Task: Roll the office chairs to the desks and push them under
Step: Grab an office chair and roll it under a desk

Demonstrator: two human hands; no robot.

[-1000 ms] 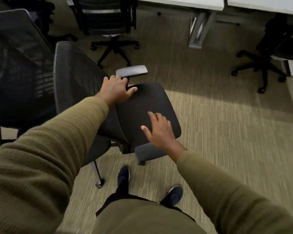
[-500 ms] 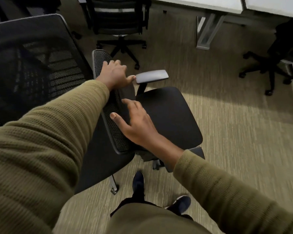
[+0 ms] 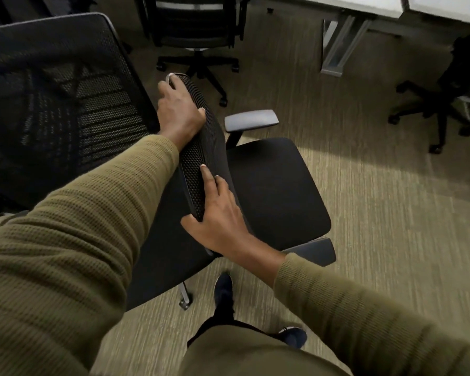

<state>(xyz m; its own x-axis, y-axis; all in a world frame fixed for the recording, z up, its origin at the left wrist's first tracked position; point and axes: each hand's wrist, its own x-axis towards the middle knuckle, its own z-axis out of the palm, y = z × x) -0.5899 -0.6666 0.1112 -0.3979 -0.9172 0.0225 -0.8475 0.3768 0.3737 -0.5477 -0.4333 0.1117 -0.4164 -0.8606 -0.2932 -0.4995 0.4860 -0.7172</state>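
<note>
A black office chair (image 3: 274, 183) with a mesh backrest and grey armrests stands in front of me, its seat facing right. My left hand (image 3: 181, 111) grips the far top edge of the backrest (image 3: 201, 156). My right hand (image 3: 220, 221) holds the near end of the same backrest, thumb behind and fingers over the mesh. White desks (image 3: 364, 6) run along the top right, with a grey desk leg (image 3: 337, 47) below them.
A second mesh-backed chair (image 3: 60, 99) stands close on the left, nearly touching the one I hold. Another chair (image 3: 198, 31) sits at the desk ahead, and one more (image 3: 442, 104) at the far right. My feet (image 3: 224, 289) stand on beige carpet.
The chair has swivelled so its backrest now faces me edge-on. My left hand moved from the armrest to the backrest top, and my right hand went from the seat to the backrest.
</note>
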